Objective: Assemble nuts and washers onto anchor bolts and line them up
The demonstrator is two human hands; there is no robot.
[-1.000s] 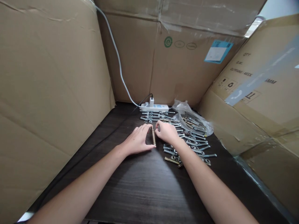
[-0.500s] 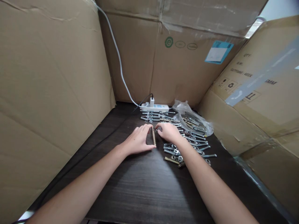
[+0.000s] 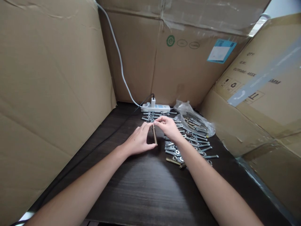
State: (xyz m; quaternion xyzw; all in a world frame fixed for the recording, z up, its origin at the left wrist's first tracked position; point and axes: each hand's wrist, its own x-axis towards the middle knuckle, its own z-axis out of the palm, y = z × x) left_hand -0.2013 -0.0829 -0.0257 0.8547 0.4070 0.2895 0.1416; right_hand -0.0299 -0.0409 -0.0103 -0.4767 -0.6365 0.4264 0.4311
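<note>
A brass-coloured expansion bolt (image 3: pixel 154 135) is held lengthwise between the thumb and fingers of my left hand (image 3: pixel 139 139), thumb at its near end and fingertips at its far end. A collar or ring shows around the bolt near the far end. My right hand (image 3: pixel 168 127) is closed in a pinch right at that far tip, touching it or very close. Whatever small piece is between its fingertips is hidden. Beside my right wrist lie rows of silver bolts (image 3: pixel 202 146) with loose washers (image 3: pixel 177 152), and another brass-coloured expansion bolt (image 3: pixel 173 161).
A white power strip (image 3: pixel 160 108) with a plugged-in adapter stands at the back. A clear plastic bag (image 3: pixel 185 108) with more bolts lies at the back right. Cardboard boxes (image 3: pixel 134 56) wall the dark table (image 3: pixel 131 188). A black cable (image 3: pixel 101 142) runs along the left.
My right hand has moved up and left from beside the bolt to its far tip. My left hand keeps its hold, with the bolt slightly shifted.
</note>
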